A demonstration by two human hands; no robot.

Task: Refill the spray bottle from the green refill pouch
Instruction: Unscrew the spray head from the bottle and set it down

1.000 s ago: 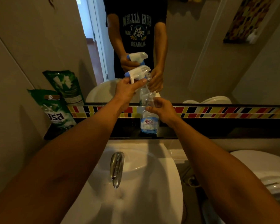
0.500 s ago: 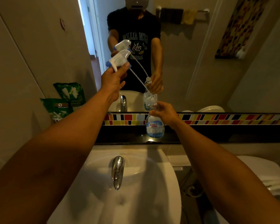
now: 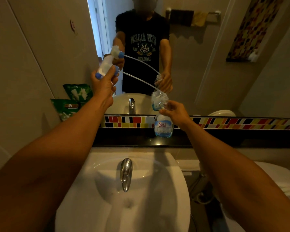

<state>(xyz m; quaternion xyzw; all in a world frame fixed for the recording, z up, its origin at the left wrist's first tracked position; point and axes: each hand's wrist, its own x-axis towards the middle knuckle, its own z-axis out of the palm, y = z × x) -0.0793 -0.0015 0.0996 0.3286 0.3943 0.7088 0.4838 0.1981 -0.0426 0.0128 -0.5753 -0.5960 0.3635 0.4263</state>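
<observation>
From my remote seat I see the spray bottle standing upright on the dark, glossy ledge behind the sink, right against the mirror. It is clear plastic with rounded shoulders, a blue and white label reading "King's Stella", and only a shallow layer of pale blue liquid at the bottom. My right hand is closed around its neck just under the open mouth.

My left hand is up and to the left, fingers wrapped around the trigger head, a smooth white plastic piece with a blue nozzle tip and a blue collar. From it a thin, translucent dip tube curves down to the right, its lower end at the bottle mouth; I cannot tell whether the tip is inside the neck or clear of it.

The green refill pouch leans against the beige wall at the ledge's left end, well apart from the bottle. It is soft, crinkly film with white graphics and an orange band marked "5"; its reflection shows just above it.

Below lies a white, glazed oval sink with a curved chrome tap. A strip of multicoloured rectangular tiles runs under the mirror.
</observation>
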